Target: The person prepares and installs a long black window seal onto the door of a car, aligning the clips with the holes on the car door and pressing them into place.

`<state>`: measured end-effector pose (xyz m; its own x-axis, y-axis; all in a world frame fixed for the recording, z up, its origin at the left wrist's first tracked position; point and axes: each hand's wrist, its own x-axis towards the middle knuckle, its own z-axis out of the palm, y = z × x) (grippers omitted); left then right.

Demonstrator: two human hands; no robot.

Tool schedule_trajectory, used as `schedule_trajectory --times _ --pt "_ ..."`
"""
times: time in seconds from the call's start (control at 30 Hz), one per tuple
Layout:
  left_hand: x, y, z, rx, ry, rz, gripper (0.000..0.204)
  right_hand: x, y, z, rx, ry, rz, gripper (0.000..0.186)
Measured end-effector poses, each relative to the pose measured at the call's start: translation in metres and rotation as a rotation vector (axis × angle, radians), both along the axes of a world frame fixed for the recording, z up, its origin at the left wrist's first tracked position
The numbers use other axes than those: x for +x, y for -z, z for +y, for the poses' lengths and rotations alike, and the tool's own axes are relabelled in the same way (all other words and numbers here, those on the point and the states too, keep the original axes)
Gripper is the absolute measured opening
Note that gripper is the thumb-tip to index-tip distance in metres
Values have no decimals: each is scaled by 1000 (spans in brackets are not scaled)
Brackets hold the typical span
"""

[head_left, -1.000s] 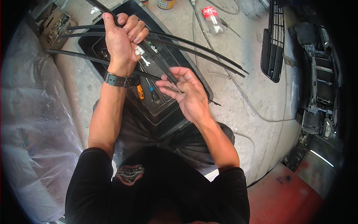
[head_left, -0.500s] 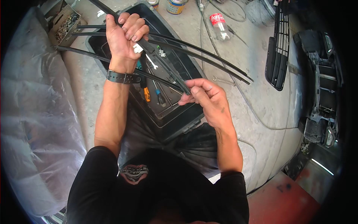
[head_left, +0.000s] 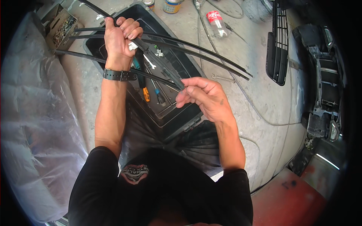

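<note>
My left hand (head_left: 120, 39) is closed around a long dark strip (head_left: 167, 71) that slants down to the right, with a white clip (head_left: 132, 46) by my palm. My right hand (head_left: 205, 98) pinches the strip's lower end between thumb and fingers. Several thin black trims (head_left: 209, 53) lie across a black plastic tray (head_left: 188, 113) under my hands. Inside it are an orange-handled tool (head_left: 146, 94), a blue-and-black screwdriver (head_left: 160, 96) and a small wrench (head_left: 151, 64), partly covered by the strips.
A plastic bottle (head_left: 217, 24), cans (head_left: 172, 5), hoses and a wrench (head_left: 222, 78) lie beyond. A box of small parts (head_left: 62, 34) is upper left, plastic sheeting (head_left: 45, 132) left. A black grille (head_left: 277, 56), large car part (head_left: 322, 90) and red panel (head_left: 286, 199) are right.
My right hand has shifted right and slightly down from one second ago, to the strip's lower end. My left hand keeps its grip, with only slight movement.
</note>
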<state>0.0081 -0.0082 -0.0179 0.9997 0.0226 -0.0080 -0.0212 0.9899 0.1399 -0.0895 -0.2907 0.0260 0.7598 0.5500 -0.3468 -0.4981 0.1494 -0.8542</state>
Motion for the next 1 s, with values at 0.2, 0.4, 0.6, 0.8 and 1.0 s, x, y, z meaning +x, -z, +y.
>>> schedule_trajectory --times 0.2,0.4,0.6,0.8,1.0 --pt "3 4 -2 51 -25 134 51 -1 -2 1 13 -7 -4 21" --pt "1 0 -5 14 -7 106 53 -3 -4 4 8 -6 -3 19" --pt "-2 -7 -5 -112 44 -99 57 -10 -10 9 -66 -38 -149 17" --pt "-5 -15 -7 -113 41 -246 56 -14 -10 11 -124 -33 -194 17" --pt "-5 -18 -5 -139 43 -277 56 -15 -9 12 -128 -25 -212 18"
